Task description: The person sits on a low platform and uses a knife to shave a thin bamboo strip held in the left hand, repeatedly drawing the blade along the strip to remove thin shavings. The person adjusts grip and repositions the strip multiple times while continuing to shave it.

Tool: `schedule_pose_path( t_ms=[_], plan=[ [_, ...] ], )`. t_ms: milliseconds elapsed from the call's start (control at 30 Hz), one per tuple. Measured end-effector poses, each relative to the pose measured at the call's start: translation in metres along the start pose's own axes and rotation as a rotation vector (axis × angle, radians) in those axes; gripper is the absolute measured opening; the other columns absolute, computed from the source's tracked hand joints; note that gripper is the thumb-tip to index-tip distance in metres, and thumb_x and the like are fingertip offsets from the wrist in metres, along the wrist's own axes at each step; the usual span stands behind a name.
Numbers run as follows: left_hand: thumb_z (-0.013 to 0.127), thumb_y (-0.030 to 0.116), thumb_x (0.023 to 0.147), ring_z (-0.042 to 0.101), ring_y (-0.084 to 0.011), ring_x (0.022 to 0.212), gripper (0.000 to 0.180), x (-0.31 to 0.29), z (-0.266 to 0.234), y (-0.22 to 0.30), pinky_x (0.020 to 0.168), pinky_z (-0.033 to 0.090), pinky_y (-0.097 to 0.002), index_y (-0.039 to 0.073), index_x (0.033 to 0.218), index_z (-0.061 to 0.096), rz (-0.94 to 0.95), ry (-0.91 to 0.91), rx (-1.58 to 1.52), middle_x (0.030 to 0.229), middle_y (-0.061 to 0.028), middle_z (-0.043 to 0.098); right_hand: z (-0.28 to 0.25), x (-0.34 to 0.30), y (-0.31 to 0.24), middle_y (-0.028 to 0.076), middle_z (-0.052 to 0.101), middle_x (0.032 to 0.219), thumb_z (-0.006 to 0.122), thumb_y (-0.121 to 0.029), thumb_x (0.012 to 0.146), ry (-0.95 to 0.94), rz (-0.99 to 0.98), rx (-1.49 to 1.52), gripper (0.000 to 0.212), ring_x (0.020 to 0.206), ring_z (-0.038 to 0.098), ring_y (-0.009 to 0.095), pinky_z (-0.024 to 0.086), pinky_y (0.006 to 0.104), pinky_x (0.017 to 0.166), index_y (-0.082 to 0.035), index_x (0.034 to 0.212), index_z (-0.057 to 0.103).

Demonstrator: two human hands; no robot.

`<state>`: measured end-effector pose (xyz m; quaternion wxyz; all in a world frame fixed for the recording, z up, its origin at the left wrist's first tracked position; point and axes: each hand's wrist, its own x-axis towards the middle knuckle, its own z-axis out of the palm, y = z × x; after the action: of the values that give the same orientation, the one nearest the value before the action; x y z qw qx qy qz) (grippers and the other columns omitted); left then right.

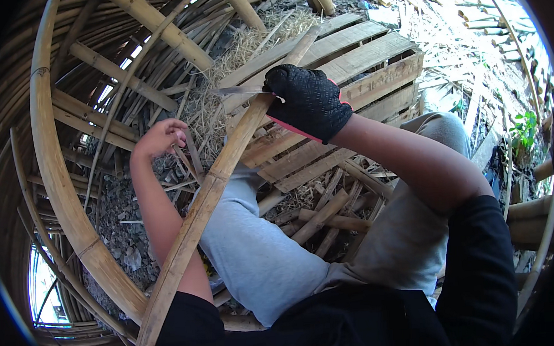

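Note:
A long split bamboo strip (217, 176) slants from the lower left, over my left forearm, up to the wooden slatted pallet. My right hand (308, 102), in a black glove with red edging, is closed around a knife; its blade (238, 90) points left across the strip. The glove hides the handle. To the left of the strip, my bare left hand (159, 138) has its fingers curled in. Thin bamboo slivers (191, 157) stand just below its fingertips; whether it grips one is hidden.
The slatted wooden pallet (371, 52) lies ahead, with pale shavings (217, 107) heaped along its left side. A thick curved bamboo pole (72, 202) rises at the left. Bamboo offcuts (320, 218) lie between my legs. Green leaves (525, 128) grow at the right.

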<state>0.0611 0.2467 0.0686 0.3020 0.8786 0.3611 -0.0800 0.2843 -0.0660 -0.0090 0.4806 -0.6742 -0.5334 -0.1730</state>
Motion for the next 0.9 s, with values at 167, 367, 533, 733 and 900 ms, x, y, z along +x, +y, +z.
schedule_pose_path(
  t_ms=[167, 367, 533, 733, 900],
  plan=[
    [0.087, 0.020, 0.081, 0.055, -0.0193, 0.128, 0.080, -0.127, 0.024, 0.087, 0.100, 0.049, -0.0337, 0.004, 0.148, 0.047, 0.535, -0.034, -0.150, 0.136, -0.0104, 0.058, 0.006, 0.008, 0.009, 0.013, 0.072, 0.099, 0.077, -0.029, 0.084, 0.100, 0.055, 0.097, 0.024, 0.092, 0.072, 0.034, 0.058, 0.0443, 0.081, -0.014, 0.103, 0.073],
    [0.091, 0.039, 0.078, 0.045, -0.0279, 0.142, 0.096, -0.137, 0.128, 0.097, 0.124, 0.028, -0.0437, 0.003, 0.151, 0.040, 0.968, 0.330, -0.355, 0.151, -0.0139, 0.045, 0.007, 0.011, 0.008, 0.013, 0.071, 0.101, 0.077, -0.027, 0.084, 0.040, 0.259, 0.098, 0.026, 0.096, 0.071, 0.036, 0.057, 0.0439, 0.083, -0.014, 0.106, 0.071],
    [0.069, 0.048, 0.098, 0.050, -0.0296, 0.129, 0.049, -0.110, 0.214, 0.127, 0.126, 0.024, -0.0493, 0.006, 0.114, 0.050, 1.086, 0.759, -1.070, 0.122, -0.0101, 0.052, 0.004, -0.011, -0.019, 0.015, 0.073, 0.103, 0.077, -0.022, 0.084, -0.180, 0.260, 0.193, 0.027, 0.099, 0.072, 0.035, 0.057, 0.0429, 0.086, -0.011, 0.108, 0.071],
    [0.044, 0.032, 0.109, 0.032, -0.0166, 0.074, 0.041, -0.118, 0.221, 0.135, 0.091, 0.038, -0.0410, 0.014, 0.074, 0.032, 1.156, 0.814, -1.065, 0.070, 0.0005, 0.032, -0.015, -0.008, -0.001, 0.014, 0.074, 0.106, 0.076, -0.031, 0.087, -0.378, 0.006, 0.139, 0.030, 0.101, 0.072, 0.035, 0.056, 0.0441, 0.089, -0.012, 0.111, 0.074],
    [0.050, 0.026, 0.100, 0.028, -0.0164, 0.068, 0.041, -0.122, 0.199, 0.123, 0.078, 0.031, -0.0383, 0.015, 0.067, 0.029, 1.298, 0.720, -0.952, 0.061, 0.0020, 0.025, -0.055, 0.018, 0.027, 0.014, 0.075, 0.102, 0.072, -0.044, 0.093, -0.457, 0.150, 0.089, 0.034, 0.099, 0.071, 0.035, 0.056, 0.0411, 0.090, -0.014, 0.107, 0.076]
  ],
)
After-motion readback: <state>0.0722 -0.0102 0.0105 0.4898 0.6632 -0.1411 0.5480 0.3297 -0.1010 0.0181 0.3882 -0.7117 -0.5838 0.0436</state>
